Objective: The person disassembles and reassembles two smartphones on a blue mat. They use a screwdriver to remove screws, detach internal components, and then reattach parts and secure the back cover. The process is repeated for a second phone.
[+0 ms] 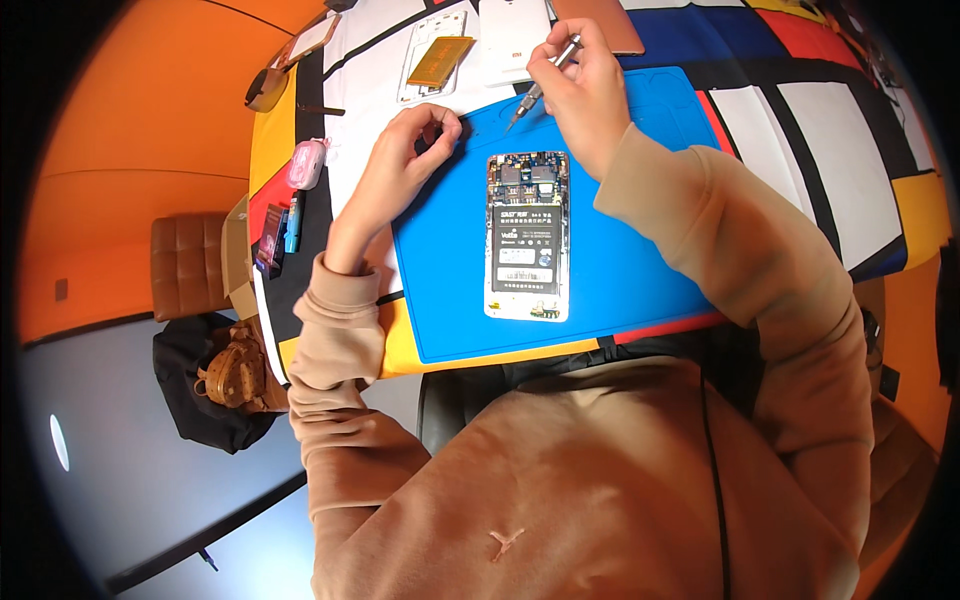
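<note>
An opened smartphone [527, 240] lies on the blue work mat [640, 260], its circuit board at the far end and its black battery below. My right hand [588, 90] grips a slim metal precision screwdriver [545, 85]. The tip points down and left above the mat, beyond the phone's far edge and apart from it. Near the mat's far left edge, my left hand [408, 150] is curled, with thumb and fingers brought together. Whatever may be between those fingertips is too small to make out.
Past the mat lie a white phone frame [415, 75] with a gold-coloured plate [441, 62] on it, and a white box [513, 35]. To the left are a pink case [307, 163] and a blue tube [292, 222]. A brown chair [188, 265] stands beyond the table's left edge.
</note>
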`<action>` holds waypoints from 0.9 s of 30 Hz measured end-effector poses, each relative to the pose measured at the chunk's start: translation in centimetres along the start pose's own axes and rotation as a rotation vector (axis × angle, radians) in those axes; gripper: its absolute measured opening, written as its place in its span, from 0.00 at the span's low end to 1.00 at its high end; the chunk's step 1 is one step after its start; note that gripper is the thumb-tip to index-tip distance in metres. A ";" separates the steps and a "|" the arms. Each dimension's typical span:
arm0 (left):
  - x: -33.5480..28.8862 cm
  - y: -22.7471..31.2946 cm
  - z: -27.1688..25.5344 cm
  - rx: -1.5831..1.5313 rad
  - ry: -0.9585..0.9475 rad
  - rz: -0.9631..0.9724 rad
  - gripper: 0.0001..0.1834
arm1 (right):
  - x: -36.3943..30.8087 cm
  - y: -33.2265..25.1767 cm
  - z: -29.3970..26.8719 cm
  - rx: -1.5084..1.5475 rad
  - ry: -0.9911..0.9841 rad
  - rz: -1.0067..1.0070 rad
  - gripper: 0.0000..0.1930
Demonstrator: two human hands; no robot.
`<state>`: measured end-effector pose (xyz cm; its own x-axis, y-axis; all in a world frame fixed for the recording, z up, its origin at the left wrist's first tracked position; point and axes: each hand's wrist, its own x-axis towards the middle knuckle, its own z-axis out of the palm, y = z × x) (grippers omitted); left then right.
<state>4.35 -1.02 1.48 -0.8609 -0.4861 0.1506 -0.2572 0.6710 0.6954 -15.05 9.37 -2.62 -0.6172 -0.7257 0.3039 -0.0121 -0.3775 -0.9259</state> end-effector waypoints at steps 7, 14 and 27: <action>-0.7 -1.4 1.5 0.139 0.140 0.103 0.08 | -0.7 -0.9 0.4 -0.023 -0.080 -0.129 0.08; -0.8 -1.2 1.8 0.143 0.215 0.150 0.07 | -2.9 -2.2 1.3 -0.194 -0.331 -0.352 0.06; -1.2 -1.5 1.7 0.241 0.247 0.242 0.11 | -4.2 -3.1 1.4 -0.285 -0.486 -0.403 0.08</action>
<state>5.02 -0.49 -0.88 -0.7856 -0.3980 0.4738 -0.1807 0.8799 0.4394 -11.29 12.75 -0.74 -0.0994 -0.7610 0.6411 -0.4142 -0.5542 -0.7220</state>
